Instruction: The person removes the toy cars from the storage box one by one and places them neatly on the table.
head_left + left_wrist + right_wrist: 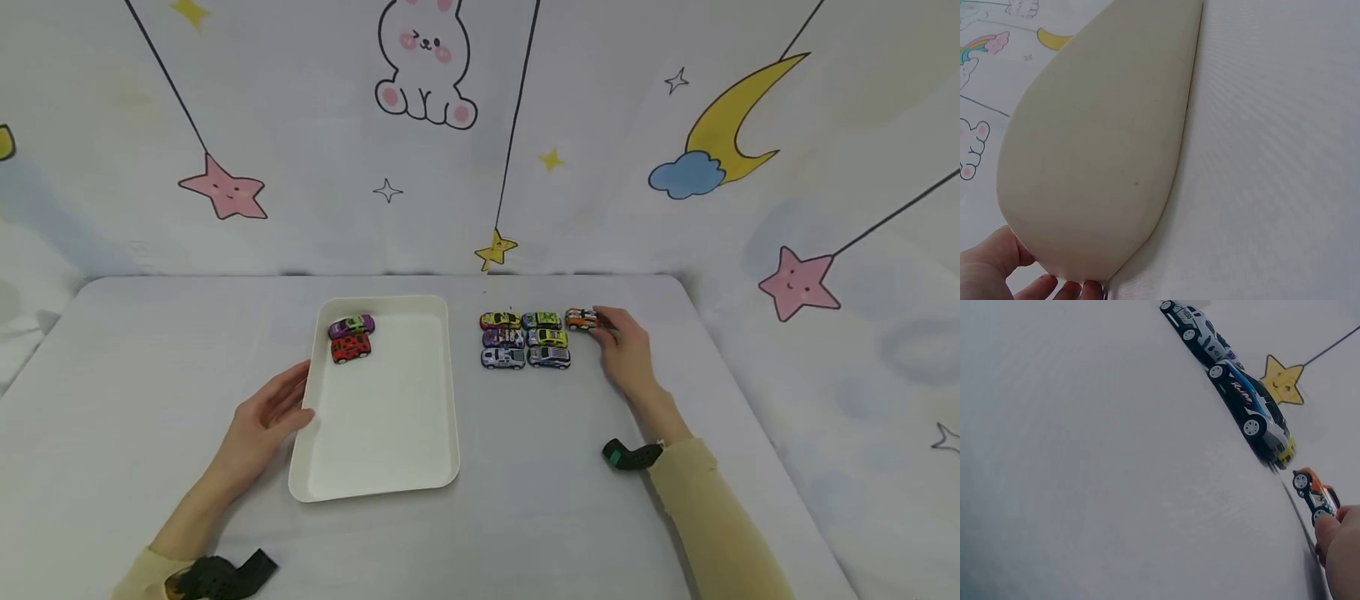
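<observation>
In the head view, my left hand (262, 421) rests against the left side of a shallow white tray (382, 425), its fingertips touching the outer wall (1097, 150). Inside the tray, a purple-and-green toy car (351, 326) and a red toy car (350, 347) lie close together in the far left corner. My right hand (627, 354) pinches an orange-and-white toy car (581, 318) between thumb and fingers at its right end. That orange car appears beside the thumb in the right wrist view, partly hidden by the hand.
Left of the orange car, several toy cars stand in two columns, among them a yellow one (500, 321), a green one (542, 320) and a silver-and-black one (549, 357). A white cloth covers the table (525, 500). Behind it hangs a printed backdrop (600, 100).
</observation>
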The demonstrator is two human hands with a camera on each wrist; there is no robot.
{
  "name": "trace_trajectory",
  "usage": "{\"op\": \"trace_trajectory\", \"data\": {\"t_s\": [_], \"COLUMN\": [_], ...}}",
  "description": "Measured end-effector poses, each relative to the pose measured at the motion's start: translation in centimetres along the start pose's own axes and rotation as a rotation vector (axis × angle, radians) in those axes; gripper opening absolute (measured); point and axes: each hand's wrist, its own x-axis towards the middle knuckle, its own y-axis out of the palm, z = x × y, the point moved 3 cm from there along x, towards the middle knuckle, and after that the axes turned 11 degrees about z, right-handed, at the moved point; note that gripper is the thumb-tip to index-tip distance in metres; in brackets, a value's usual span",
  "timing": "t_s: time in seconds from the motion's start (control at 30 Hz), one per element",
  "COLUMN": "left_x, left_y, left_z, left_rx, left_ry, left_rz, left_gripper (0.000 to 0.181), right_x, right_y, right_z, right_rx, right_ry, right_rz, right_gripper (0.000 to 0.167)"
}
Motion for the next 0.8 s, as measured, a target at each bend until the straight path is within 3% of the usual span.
{"op": "trace_trajectory", "data": {"t_s": [0.2,0.47,0.8], "left_x": [-0.04,-0.03,-0.1], "left_y": [-0.01,0.06,0.16], "left_z": [0.01,-0.04,-0.25], "left_rx": [-0.01,-0.013,-0.013], "left_ry": [0.005,0.01,0.015], "left_rz": [-0.002,-0.004,-0.006], "left_gripper": [0.061,0.061,0.061], "right_x": [0.09,-0.03,-0.14], "right_y": [0.01,0.31,0.39], "right_z": [0.06,0.21,0.44], "right_rx": [-0.006,-0.075,-0.081], "right_ry": [0.001,0.035,0.019], "right_rz": [0.01,0.08,0.073], "right_gripper": [0.036,0.037,0.039]}}
